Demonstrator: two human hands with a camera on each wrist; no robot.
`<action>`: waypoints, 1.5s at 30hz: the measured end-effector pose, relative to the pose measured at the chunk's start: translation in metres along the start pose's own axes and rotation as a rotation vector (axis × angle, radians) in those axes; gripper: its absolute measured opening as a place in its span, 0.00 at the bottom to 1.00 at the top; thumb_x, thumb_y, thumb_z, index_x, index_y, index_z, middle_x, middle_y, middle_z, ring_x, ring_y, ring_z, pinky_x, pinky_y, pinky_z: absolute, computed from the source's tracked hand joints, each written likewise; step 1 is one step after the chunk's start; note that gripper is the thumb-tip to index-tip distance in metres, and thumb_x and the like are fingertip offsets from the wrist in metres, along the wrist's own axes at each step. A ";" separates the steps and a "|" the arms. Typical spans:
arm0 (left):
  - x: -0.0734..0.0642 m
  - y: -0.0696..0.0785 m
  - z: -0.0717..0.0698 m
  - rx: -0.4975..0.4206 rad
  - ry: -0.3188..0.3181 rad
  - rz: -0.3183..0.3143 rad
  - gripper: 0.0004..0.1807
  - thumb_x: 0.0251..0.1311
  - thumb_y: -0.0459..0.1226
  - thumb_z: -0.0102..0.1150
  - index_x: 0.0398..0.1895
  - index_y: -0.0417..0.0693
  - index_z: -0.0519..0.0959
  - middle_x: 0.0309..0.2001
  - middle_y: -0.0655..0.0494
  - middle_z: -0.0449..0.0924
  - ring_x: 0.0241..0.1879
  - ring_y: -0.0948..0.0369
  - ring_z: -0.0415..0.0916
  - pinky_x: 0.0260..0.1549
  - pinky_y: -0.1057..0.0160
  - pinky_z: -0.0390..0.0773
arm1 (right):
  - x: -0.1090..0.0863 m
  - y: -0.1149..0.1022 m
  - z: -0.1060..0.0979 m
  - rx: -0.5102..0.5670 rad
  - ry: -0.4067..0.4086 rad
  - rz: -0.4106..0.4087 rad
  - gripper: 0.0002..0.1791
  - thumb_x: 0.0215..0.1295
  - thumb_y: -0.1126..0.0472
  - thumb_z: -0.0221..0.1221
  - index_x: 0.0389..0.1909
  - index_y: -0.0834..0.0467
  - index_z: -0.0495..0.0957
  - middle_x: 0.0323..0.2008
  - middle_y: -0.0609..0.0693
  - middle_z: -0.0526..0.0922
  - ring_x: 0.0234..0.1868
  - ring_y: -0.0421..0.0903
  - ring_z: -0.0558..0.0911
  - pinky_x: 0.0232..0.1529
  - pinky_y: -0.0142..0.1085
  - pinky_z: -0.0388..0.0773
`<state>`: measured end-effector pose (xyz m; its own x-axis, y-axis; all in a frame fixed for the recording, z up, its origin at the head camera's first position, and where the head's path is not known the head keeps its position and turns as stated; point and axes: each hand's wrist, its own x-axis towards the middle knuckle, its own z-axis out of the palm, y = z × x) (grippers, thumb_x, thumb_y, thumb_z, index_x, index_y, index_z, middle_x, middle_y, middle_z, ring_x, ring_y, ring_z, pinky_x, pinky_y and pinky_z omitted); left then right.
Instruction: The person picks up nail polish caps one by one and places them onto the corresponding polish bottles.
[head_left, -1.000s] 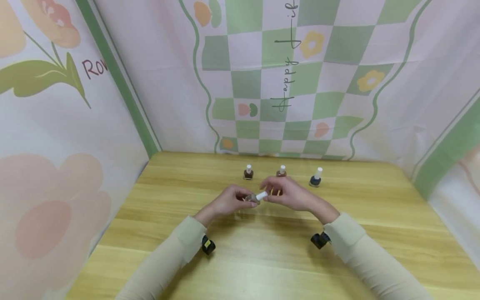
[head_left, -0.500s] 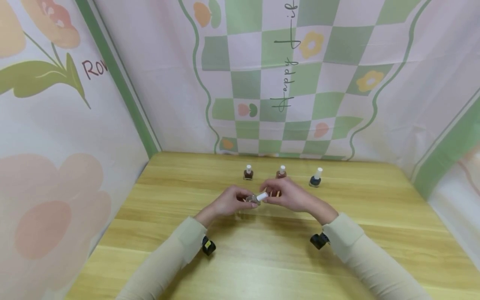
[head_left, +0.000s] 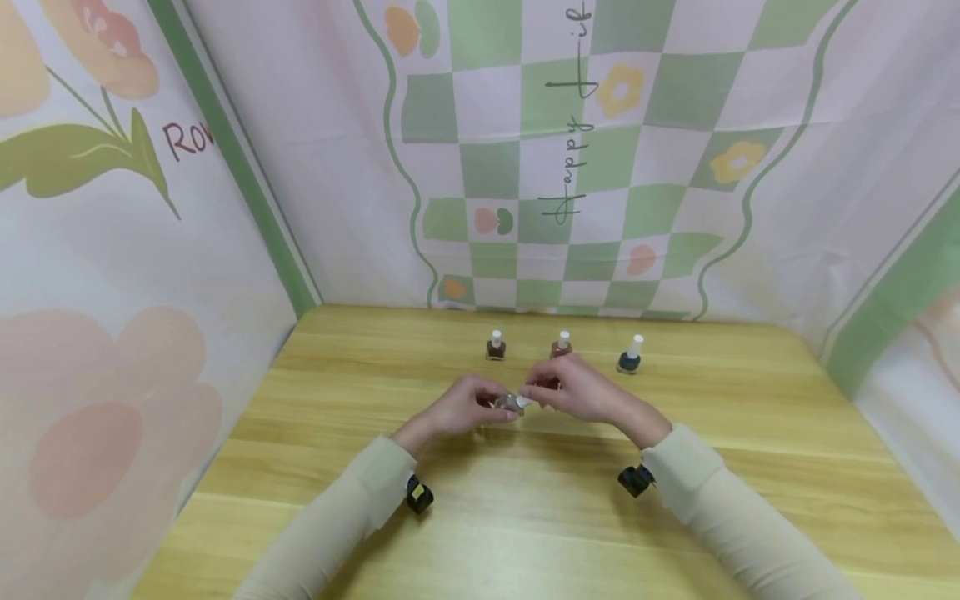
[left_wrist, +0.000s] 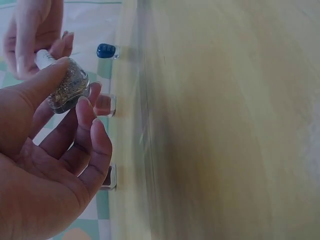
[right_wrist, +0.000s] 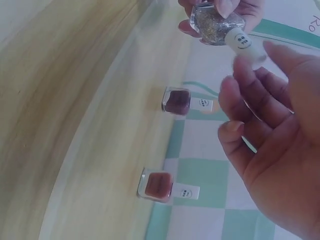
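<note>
My left hand (head_left: 463,405) pinches a glitter nail polish bottle (left_wrist: 70,89) by its clear glass body, between thumb and fingers. The bottle is tilted, its white cap (right_wrist: 243,44) pointing toward my right hand (head_left: 576,390). The thumb and index finger of that hand pinch the end of the cap, with its other fingers loosely curled below. Seen from the right wrist, the cap sits on the bottle's neck. Both hands are above the middle of the table, in front of a row of other nail polish bottles.
Along the back of the wooden table (head_left: 480,533) stand three capped bottles: a dark brown-red nail polish (head_left: 496,348), a reddish-brown nail polish (right_wrist: 159,185) partly behind the right hand, and a dark blue nail polish (head_left: 629,360). A patterned curtain (head_left: 495,167) hangs behind the table.
My right hand has shifted slightly left and its fingertips now close on the cap, covering more of it. The left hand with the bottle has barely moved.
</note>
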<state>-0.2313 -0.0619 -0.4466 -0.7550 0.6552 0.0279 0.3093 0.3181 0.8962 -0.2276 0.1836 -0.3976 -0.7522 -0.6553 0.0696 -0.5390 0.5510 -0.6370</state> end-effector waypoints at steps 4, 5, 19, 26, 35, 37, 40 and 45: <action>-0.001 -0.002 -0.001 -0.002 0.014 -0.017 0.06 0.66 0.40 0.69 0.43 0.55 0.89 0.36 0.61 0.86 0.29 0.65 0.76 0.30 0.67 0.77 | -0.002 0.003 -0.001 0.000 -0.023 -0.037 0.15 0.71 0.56 0.65 0.54 0.57 0.82 0.35 0.42 0.84 0.33 0.40 0.82 0.34 0.35 0.82; -0.001 -0.002 -0.001 0.001 0.017 -0.020 0.06 0.66 0.40 0.69 0.43 0.56 0.89 0.35 0.61 0.86 0.29 0.65 0.75 0.30 0.67 0.77 | -0.003 0.004 -0.001 0.006 -0.028 -0.047 0.16 0.70 0.57 0.66 0.55 0.58 0.81 0.36 0.41 0.84 0.34 0.40 0.82 0.35 0.35 0.83; -0.002 0.000 0.000 -0.027 0.005 -0.023 0.07 0.65 0.40 0.69 0.45 0.56 0.89 0.40 0.64 0.88 0.34 0.64 0.79 0.35 0.65 0.80 | -0.001 0.003 0.002 -0.031 -0.049 -0.043 0.13 0.75 0.53 0.60 0.33 0.54 0.85 0.23 0.49 0.82 0.17 0.36 0.69 0.19 0.31 0.71; -0.003 -0.001 0.000 -0.023 0.013 -0.035 0.07 0.65 0.40 0.69 0.45 0.54 0.89 0.38 0.62 0.87 0.32 0.63 0.77 0.33 0.65 0.79 | -0.004 0.002 0.002 -0.024 -0.025 -0.050 0.10 0.76 0.54 0.59 0.45 0.53 0.86 0.30 0.48 0.85 0.23 0.37 0.76 0.26 0.33 0.77; -0.003 -0.002 -0.001 -0.018 0.019 -0.026 0.07 0.65 0.40 0.70 0.44 0.56 0.89 0.37 0.62 0.86 0.30 0.64 0.75 0.31 0.66 0.77 | -0.004 -0.002 0.000 -0.004 -0.027 -0.058 0.04 0.71 0.59 0.65 0.44 0.52 0.85 0.34 0.43 0.86 0.31 0.40 0.81 0.32 0.35 0.81; -0.003 -0.002 -0.001 -0.024 0.014 -0.024 0.07 0.65 0.40 0.70 0.44 0.56 0.89 0.38 0.62 0.87 0.30 0.64 0.75 0.31 0.66 0.78 | -0.004 -0.003 -0.001 -0.011 -0.037 -0.055 0.05 0.72 0.58 0.64 0.42 0.54 0.85 0.32 0.47 0.85 0.28 0.40 0.79 0.29 0.34 0.79; -0.003 -0.002 -0.001 -0.032 0.008 -0.022 0.07 0.65 0.40 0.70 0.44 0.56 0.89 0.38 0.62 0.88 0.30 0.63 0.76 0.31 0.66 0.78 | -0.004 -0.002 0.000 -0.037 -0.047 -0.066 0.07 0.74 0.56 0.62 0.39 0.55 0.85 0.27 0.49 0.83 0.22 0.39 0.74 0.24 0.32 0.74; -0.003 0.000 -0.002 -0.020 0.024 -0.030 0.06 0.65 0.40 0.69 0.44 0.55 0.89 0.38 0.62 0.87 0.31 0.64 0.76 0.32 0.66 0.78 | -0.004 -0.002 0.000 -0.071 -0.036 -0.084 0.11 0.76 0.53 0.60 0.33 0.53 0.84 0.21 0.45 0.79 0.18 0.35 0.69 0.21 0.30 0.70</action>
<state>-0.2300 -0.0655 -0.4459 -0.7772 0.6291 0.0115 0.2750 0.3232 0.9055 -0.2237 0.1846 -0.3964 -0.6898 -0.7182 0.0918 -0.6261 0.5280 -0.5738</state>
